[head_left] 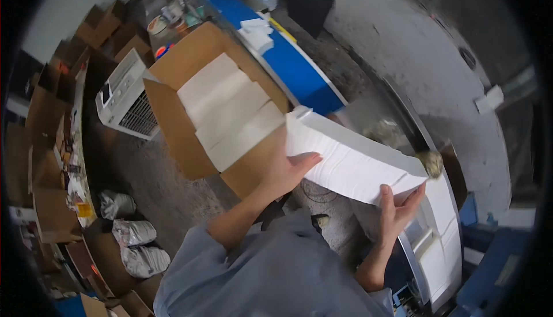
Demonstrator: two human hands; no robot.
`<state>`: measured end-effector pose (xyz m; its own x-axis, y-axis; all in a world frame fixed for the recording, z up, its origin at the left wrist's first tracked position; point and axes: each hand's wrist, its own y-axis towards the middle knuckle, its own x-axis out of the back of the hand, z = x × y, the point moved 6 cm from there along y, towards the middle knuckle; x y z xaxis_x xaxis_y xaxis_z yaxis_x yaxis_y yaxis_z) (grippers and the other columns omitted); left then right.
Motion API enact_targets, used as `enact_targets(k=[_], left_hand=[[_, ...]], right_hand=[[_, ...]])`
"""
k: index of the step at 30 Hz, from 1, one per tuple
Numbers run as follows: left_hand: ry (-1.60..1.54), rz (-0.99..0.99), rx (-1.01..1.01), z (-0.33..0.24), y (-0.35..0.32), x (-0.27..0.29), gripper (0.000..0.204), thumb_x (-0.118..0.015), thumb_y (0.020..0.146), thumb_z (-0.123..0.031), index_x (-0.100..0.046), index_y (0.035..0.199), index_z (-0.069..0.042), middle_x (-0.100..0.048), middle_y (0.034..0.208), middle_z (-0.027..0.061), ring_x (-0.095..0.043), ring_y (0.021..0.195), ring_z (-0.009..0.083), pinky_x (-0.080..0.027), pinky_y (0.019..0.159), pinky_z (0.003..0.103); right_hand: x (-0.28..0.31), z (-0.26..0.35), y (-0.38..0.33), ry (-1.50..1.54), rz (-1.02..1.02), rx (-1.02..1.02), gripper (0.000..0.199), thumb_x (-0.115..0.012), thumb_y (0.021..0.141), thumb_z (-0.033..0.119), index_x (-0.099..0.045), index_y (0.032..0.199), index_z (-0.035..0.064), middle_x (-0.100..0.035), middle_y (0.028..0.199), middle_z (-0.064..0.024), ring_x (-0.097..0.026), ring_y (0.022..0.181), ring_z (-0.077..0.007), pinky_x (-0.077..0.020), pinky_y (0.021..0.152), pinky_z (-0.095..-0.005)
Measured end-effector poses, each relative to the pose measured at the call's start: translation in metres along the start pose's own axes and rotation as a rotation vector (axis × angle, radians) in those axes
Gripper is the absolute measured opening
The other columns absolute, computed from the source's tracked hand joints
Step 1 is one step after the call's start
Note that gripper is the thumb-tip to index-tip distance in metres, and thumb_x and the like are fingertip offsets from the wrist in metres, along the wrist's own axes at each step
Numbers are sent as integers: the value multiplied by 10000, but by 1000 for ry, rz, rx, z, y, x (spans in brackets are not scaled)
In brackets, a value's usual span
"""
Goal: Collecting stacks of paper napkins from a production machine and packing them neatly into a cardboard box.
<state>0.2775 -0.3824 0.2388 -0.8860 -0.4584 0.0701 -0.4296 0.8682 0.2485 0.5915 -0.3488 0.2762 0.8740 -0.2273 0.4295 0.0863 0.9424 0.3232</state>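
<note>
Between my two hands runs a long stack of thin white folded paper sheets [351, 158], tilted down toward the right, its many edges facing me. My left hand [288, 170] grips its left end, thumb laid along the near side. At the right end, my right hand [398, 210] presses the stack with thumb and fingers. Just left of the stack stands an open cardboard box [187, 147], its flaps up. Several white paper stacks [230, 109] lie side by side inside it. The undersides of both hands are partly hidden.
Behind the box runs a blue belt [314, 83] with small white paper piles [256, 34] on it. More white paper [440, 259] lies along the machine at right. To the left are a white appliance with a grille [128, 95], silver bags [138, 236] and cardboard boxes [55, 202].
</note>
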Motion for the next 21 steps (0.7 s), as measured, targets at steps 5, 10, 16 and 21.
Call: enact_targets(k=[5,10,16,21], left_hand=[[-84,-282,289,34,27,169,841,-828,843,-104,-348,1518,44,-667,1227,146,-666,1110,234,-541,964,350],[-47,-530,205,90,64,306,750,-824,858,-117,-412,1465,42,-666,1221,145,-659,1083,213,-541,946,343],[143,-783,366,183,94,391,701,-841,872,-205,-470,1422,21,-639,1267,144,-629,1138,226,-524,965,364],[264,-822,501,285,111,419,753,-857,840,-311,-488,1391,46,-662,1267,205,-650,1171,305,-515,996,405]], right_hand=[[-188,85,18,350,256,21,901,-840,816,75,-320,1544,-32,-491,1438,-183,-508,1308,-278,-411,1114,-410],[-386,140,48,338,566,95,889,-875,794,97,-358,1506,-36,-544,1390,-192,-553,1268,-261,-459,1084,-388],[-600,133,84,196,836,265,880,-917,769,205,-439,1461,-56,-582,1379,-195,-553,1290,-265,-445,1096,-366],[-739,49,91,170,1045,196,866,-924,750,223,-471,1439,-40,-596,1376,-191,-560,1293,-251,-448,1100,-365]])
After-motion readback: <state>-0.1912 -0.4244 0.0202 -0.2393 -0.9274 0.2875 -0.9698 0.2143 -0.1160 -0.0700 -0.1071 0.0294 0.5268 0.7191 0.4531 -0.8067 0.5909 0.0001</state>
